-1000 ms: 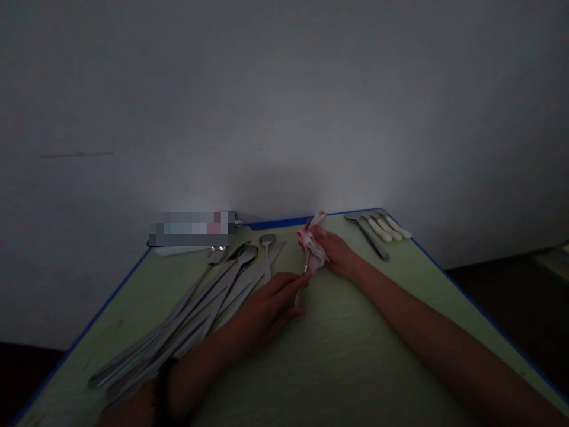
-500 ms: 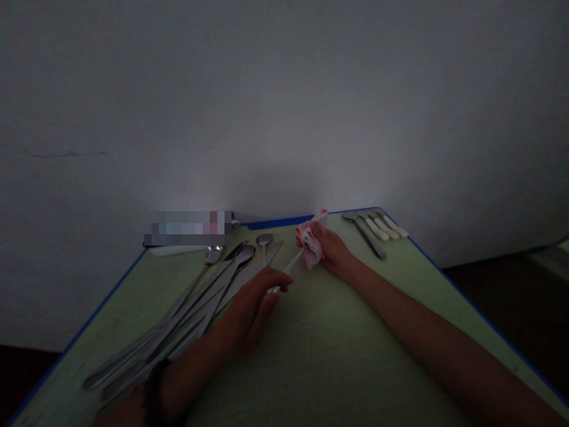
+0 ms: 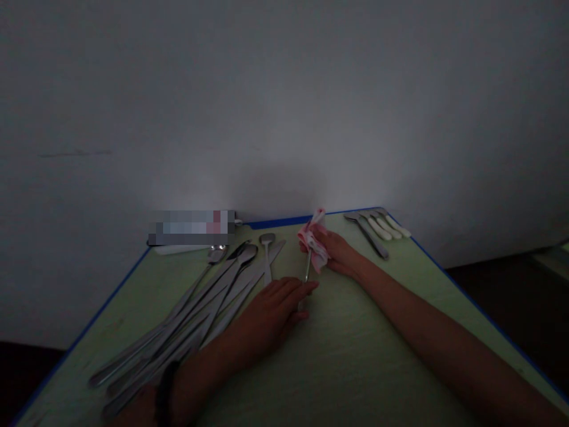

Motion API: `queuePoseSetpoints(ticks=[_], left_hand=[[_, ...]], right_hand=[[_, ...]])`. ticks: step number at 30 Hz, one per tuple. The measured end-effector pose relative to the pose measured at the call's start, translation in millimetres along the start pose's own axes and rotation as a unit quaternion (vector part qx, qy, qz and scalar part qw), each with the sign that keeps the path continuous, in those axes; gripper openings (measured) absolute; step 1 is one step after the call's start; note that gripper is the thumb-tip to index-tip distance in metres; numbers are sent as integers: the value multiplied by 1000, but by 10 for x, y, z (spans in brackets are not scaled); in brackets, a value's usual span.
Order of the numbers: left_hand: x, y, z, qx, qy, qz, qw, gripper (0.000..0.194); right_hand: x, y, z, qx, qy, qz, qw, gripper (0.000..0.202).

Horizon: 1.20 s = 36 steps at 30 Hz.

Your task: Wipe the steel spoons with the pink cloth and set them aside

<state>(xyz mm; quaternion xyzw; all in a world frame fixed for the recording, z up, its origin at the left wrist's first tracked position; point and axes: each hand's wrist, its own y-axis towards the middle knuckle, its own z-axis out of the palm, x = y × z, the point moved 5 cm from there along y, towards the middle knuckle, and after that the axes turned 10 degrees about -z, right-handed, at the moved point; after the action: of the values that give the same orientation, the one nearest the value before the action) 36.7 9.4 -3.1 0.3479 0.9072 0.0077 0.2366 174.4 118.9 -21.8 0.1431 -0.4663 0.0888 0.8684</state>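
My left hand (image 3: 282, 305) is closed on the lower end of a thin, shiny piece of cutlery (image 3: 308, 268). The far end of this piece disappears into a pink and white cloth (image 3: 313, 237), so I cannot tell its kind. Bunched around that end, the cloth is gripped in my right hand (image 3: 340, 252). Close by on the left lie a small flat-headed spoon (image 3: 267, 240) and a knife (image 3: 278, 249). More long metal cutlery, including a spoon (image 3: 246, 255) and another spoon (image 3: 217, 255), lies in a loose pile partly behind my left forearm.
The green table (image 3: 377, 344) has a blue edge and stands against a grey wall (image 3: 284, 107). At its back right rest a dark-handled utensil (image 3: 371, 240) and several white-handled ones (image 3: 380, 228). A blurred-out object (image 3: 191, 228) lies at the back left.
My left hand has moved a little right and nearer to me, turning the cutlery from slanted to almost upright in view. The cloth stays around its far end.
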Motion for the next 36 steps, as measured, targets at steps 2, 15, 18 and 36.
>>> queuePoseSetpoints(ticks=[2,15,18,36], left_hand=[[21,14,11,-7,2,-9,1000,45],[83,63,-98,-26,-102,-58,993,35],[37,53,-164,-23,-106,-50,993,26],[87,14,-105,-1,-103,-79,992,26]], right_hand=[[-9,-1,2,10,-10,2,1000,30],[-81,5,-39,-13,1,21,1000,32],[-70,68,-114,-79,52,-17,995,34],[-16,49,-100,-54,-3,-15,998,29]])
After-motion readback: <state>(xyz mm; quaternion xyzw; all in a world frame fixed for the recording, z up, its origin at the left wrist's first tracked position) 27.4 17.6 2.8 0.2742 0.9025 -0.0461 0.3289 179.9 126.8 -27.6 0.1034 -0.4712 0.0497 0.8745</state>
